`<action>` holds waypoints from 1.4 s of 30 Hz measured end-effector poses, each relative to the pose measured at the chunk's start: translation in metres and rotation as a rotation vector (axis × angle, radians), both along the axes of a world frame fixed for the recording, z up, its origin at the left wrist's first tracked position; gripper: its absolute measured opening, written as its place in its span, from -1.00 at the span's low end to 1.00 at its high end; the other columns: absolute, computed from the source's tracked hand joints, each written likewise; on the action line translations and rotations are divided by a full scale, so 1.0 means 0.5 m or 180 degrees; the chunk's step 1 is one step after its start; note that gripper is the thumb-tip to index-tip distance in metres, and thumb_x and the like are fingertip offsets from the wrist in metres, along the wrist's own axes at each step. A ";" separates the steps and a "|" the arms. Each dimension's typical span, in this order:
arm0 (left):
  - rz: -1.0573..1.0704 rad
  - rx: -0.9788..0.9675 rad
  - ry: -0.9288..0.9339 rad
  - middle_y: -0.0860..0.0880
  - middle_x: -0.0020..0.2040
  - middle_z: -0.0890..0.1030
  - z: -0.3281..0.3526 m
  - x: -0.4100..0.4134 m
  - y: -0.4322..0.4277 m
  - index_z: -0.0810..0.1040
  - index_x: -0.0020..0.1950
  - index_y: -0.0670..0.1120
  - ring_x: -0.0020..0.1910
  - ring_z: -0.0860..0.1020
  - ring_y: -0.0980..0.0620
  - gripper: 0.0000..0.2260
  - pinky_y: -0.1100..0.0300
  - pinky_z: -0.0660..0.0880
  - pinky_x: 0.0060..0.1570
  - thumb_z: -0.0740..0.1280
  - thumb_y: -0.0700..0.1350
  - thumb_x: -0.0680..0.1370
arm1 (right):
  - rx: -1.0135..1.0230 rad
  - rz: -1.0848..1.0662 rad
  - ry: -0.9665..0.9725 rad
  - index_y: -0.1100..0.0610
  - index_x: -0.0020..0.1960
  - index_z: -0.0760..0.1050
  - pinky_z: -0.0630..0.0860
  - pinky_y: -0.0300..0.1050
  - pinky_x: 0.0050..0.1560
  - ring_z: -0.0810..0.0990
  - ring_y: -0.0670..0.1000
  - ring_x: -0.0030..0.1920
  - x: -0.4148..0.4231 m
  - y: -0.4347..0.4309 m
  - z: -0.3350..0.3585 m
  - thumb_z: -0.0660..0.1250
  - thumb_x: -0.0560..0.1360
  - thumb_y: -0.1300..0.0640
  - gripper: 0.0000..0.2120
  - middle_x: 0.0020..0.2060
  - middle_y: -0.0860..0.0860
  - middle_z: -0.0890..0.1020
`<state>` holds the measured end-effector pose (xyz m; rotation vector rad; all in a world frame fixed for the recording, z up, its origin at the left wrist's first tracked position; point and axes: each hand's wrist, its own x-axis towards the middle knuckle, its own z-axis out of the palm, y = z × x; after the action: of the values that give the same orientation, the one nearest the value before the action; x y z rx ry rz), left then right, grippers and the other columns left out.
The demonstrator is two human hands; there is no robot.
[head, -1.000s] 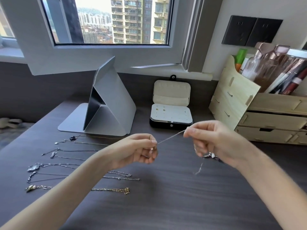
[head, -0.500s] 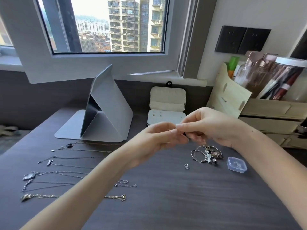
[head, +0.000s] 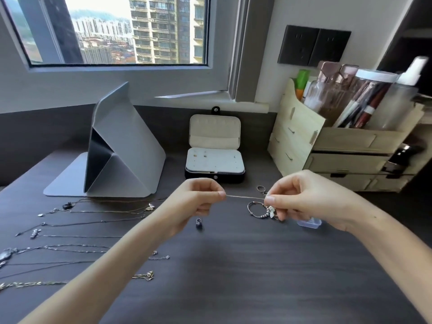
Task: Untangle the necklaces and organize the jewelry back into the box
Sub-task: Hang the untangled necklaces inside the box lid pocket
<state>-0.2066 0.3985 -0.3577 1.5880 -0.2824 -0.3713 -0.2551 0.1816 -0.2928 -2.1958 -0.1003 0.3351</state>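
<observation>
The left hand (head: 201,201) and the right hand (head: 306,197) are working apart above the dark wood-grain desk (head: 233,284). Each is pinching one end of a thin silver chain necklace (head: 245,197) between thumb and forefinger, and the chain is running taut and nearly level between them. A small dark pendant (head: 198,223) is hanging just below the left hand. The curled fingers are hiding how it joins the chain, and blur is obscuring its shape.

The black jewellery box with cream lining (head: 215,177) is standing open at the far centre of the desk, well beyond the hands, with its lid upright. A few tiny pieces are lying on its insert, too small to identify.

A heap of silver bangles and beaded pieces (head: 256,210) is lying near the right hand, whose fingers are partly covering it. A small clear plastic case (head: 309,223) is showing only one edge from behind that hand.

At the left, a row of straightened necklaces (head: 81,223) is lying on the desk. Several are running out of view at the left edge, and the left forearm is covering others.
</observation>
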 end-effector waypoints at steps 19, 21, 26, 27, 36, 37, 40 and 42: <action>-0.0322 0.0464 -0.1612 -0.07 -0.17 0.64 0.032 -0.019 -0.035 0.65 -0.17 0.00 -0.15 0.56 0.08 -0.97 0.19 0.48 -0.01 0.45 -0.14 0.45 | -0.0468 0.0540 -0.0855 0.16 -0.27 0.56 0.30 -0.29 -0.42 0.38 -0.12 -0.42 0.029 0.051 0.031 0.35 0.42 0.23 -0.90 -0.44 -0.03 0.50; -0.0225 0.0551 -0.1769 -0.04 -0.19 0.64 0.032 -0.014 -0.031 0.65 -0.19 0.01 -0.17 0.56 0.07 -0.92 0.19 0.48 -0.04 0.44 -0.17 0.45 | -0.0485 0.0581 -0.0863 0.16 -0.25 0.55 0.30 -0.31 -0.42 0.38 -0.14 -0.44 0.031 0.048 0.031 0.37 0.43 0.20 -0.91 -0.45 -0.06 0.49; -0.0009 0.1082 -0.2366 0.05 -0.25 0.58 0.039 -0.001 -0.023 0.67 -0.18 -0.11 -0.24 0.53 0.15 -0.98 0.30 0.48 -0.18 0.45 -0.20 0.45 | -0.0930 0.0668 -0.1100 0.02 -0.20 0.61 0.27 -0.31 -0.37 0.38 -0.18 -0.50 0.033 0.042 0.017 0.38 0.45 0.09 -0.93 -0.58 -0.21 0.43; 0.0017 0.1192 -0.2478 0.06 -0.25 0.57 0.039 0.002 -0.021 0.67 -0.18 -0.12 -0.24 0.53 0.12 -0.98 0.26 0.49 -0.19 0.45 -0.20 0.45 | -0.1035 0.0683 -0.1121 -0.02 -0.18 0.62 0.25 -0.34 -0.37 0.41 -0.20 -0.48 0.032 0.042 0.014 0.37 0.46 0.08 -0.93 -0.57 -0.25 0.45; -0.0020 0.1602 -0.2884 0.10 -0.26 0.54 0.050 0.000 -0.016 0.65 -0.19 -0.11 -0.21 0.49 0.10 -0.96 0.24 0.44 -0.22 0.43 -0.18 0.46 | -0.0704 0.0493 -0.1346 -0.09 -0.20 0.66 0.35 -0.18 -0.34 0.38 -0.15 -0.46 0.036 0.046 -0.014 0.36 0.45 0.04 -0.88 -0.48 -0.06 0.54; 0.0005 0.1554 -0.2843 0.07 -0.25 0.56 0.050 -0.003 -0.016 0.66 -0.20 -0.11 -0.21 0.50 0.12 -0.96 0.24 0.45 -0.21 0.44 -0.21 0.45 | -0.0677 0.0456 -0.1378 -0.09 -0.22 0.65 0.34 -0.18 -0.34 0.38 -0.15 -0.46 0.036 0.047 -0.016 0.36 0.45 0.07 -0.87 -0.50 -0.08 0.52; 0.0119 0.1461 -0.2886 0.04 -0.25 0.60 0.044 -0.008 -0.019 0.67 -0.22 -0.10 -0.25 0.52 0.15 -0.94 0.24 0.47 -0.20 0.41 -0.21 0.42 | -0.0730 0.0348 -0.1478 -0.07 -0.26 0.64 0.32 -0.20 -0.33 0.40 -0.16 -0.47 0.035 0.053 -0.021 0.35 0.42 0.13 -0.85 -0.54 -0.16 0.48; 0.0238 0.1403 -0.2865 0.04 -0.26 0.61 0.041 -0.012 -0.022 0.67 -0.23 -0.10 -0.26 0.54 0.13 -0.93 0.23 0.48 -0.21 0.40 -0.23 0.40 | -0.0763 0.0285 -0.1524 -0.06 -0.27 0.64 0.31 -0.21 -0.34 0.40 -0.16 -0.48 0.035 0.057 -0.024 0.35 0.41 0.14 -0.85 -0.56 -0.18 0.46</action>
<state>-0.2126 0.3873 -0.3372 2.1237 -0.8665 0.3995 -0.2376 0.2100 -0.3046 -2.4752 -0.4415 -0.1449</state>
